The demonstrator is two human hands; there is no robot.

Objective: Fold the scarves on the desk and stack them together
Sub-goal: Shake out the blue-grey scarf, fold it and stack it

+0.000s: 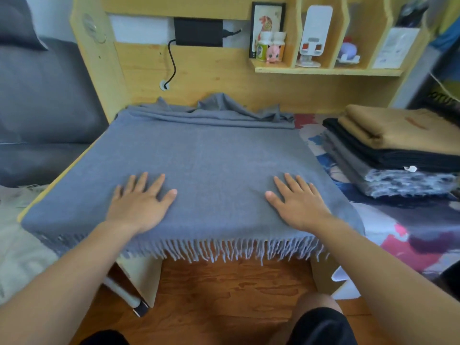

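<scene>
Left hand (140, 200) and right hand (297, 201) — fingers spread — press flat on the grey scarf (211, 155).

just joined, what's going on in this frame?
A person is folding scarves at a wooden desk. Both hands lie flat, fingers spread, on a grey fringed scarf spread across the desk: left hand, right hand. Its fringe hangs over the near edge; the far end is bunched against the back panel. A stack of folded scarves sits to the right, tan one on top.
</scene>
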